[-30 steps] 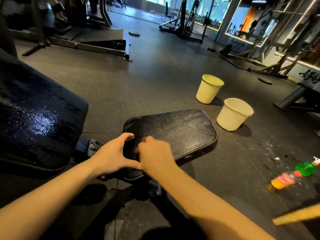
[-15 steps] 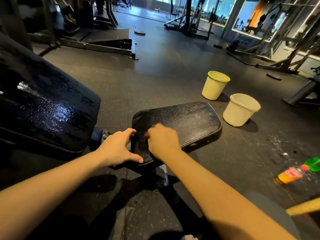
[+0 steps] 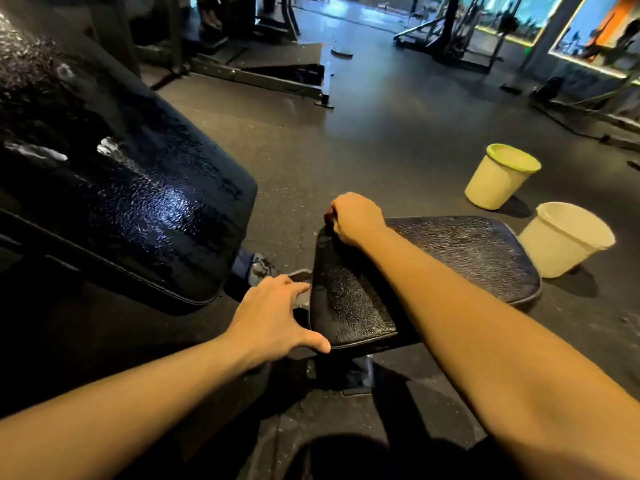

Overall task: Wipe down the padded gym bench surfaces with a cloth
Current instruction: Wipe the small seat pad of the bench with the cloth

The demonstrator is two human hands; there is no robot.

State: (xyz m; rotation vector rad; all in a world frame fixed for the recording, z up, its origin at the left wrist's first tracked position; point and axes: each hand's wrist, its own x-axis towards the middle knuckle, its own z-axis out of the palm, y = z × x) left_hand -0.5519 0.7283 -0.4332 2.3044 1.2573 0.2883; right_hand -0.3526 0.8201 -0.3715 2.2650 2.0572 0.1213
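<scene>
From the head view we look down on the black seat pad (image 3: 450,258) of a gym bench. It lies low over the dark rubber floor (image 3: 363,150), in the middle of the frame. Its long axis runs left to right, the rounded far end pointing right and the near end pointing at the back pad (image 3: 121,188). That larger pad fills the left of the frame. It is tilted, rises away to the upper left, and its glossy surface catches the light.

Our right hand (image 3: 356,218) rests on the far left corner of the seat pad, fingers curled under. We cannot tell whether it grasps a cloth. Our left hand (image 3: 273,317) is released and spread, with the thumb against the pad's near left edge and the fingertips on a metal bracket (image 3: 301,278) between the two pads.

Right of the seat pad, a green-rimmed bucket (image 3: 498,178) and a plain bucket (image 3: 564,240) stand on the floor.
</scene>
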